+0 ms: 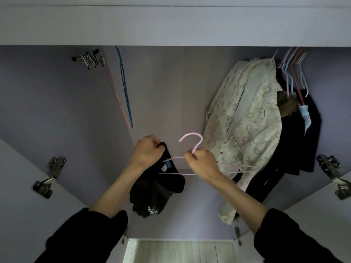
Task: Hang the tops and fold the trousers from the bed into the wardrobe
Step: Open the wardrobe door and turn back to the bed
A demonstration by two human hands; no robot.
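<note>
My left hand (pixel 147 151) grips the neck edge of a black top (pixel 157 192), which hangs bunched below it in front of the open wardrobe (pixel 161 103). A pink hanger (pixel 190 138) is held up by my right hand (pixel 202 163), which pinches its neck just under the hook. The hanger's left arm reaches into the top's collar, and its right arm sticks out bare to the right. Both hands are level, close together, in the middle of the wardrobe opening.
A cream patterned shirt (pixel 245 120) hangs to the right, with dark garments (pixel 296 141) and several empty coloured hangers (pixel 293 73) beyond it. Blue and red hangers (pixel 124 88) and metal clips (pixel 89 57) hang at left. Door hinges (pixel 50 177) flank both sides.
</note>
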